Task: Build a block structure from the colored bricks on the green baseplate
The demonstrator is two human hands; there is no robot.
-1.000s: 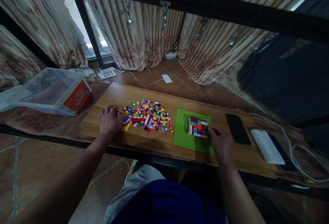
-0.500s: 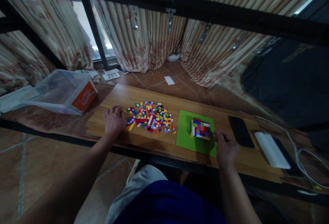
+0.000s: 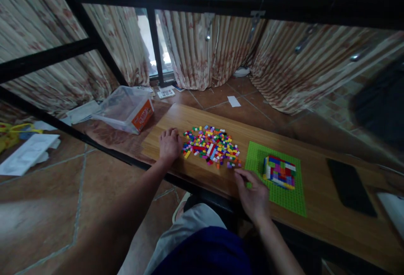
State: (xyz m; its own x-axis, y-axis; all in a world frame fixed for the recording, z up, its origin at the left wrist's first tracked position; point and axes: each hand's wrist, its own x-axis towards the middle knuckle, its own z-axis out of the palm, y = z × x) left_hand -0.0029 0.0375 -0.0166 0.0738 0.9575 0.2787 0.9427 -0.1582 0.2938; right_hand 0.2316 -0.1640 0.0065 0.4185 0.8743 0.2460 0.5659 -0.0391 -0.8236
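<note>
My left hand [image 3: 171,145] rests on the wooden board [image 3: 192,181], palm down, fingers loosely spread at the left edge of a pile of small coloured bricks [image 3: 211,143]. My right hand [image 3: 255,195] is at the pile's front right, over the left edge of a green baseplate [image 3: 289,201]. Its thumb and forefinger come together in a pinch close to a few loose bricks; whether a brick sits between the tips cannot be made out. A rectangular block of many-coloured bricks [image 3: 280,171] stands on the baseplate, right of that hand and apart from it.
A clear plastic box [image 3: 121,108] with an orange label stands beyond the board's left end. A black phone [image 3: 350,186] lies right of the baseplate, with a white object [image 3: 394,209] past it. A dark rail [image 3: 221,3] crosses in front of the curtains.
My right hand has moved left from beside the brick block to the pile's near right edge. My left hand stays by the pile. The view has turned left.
</note>
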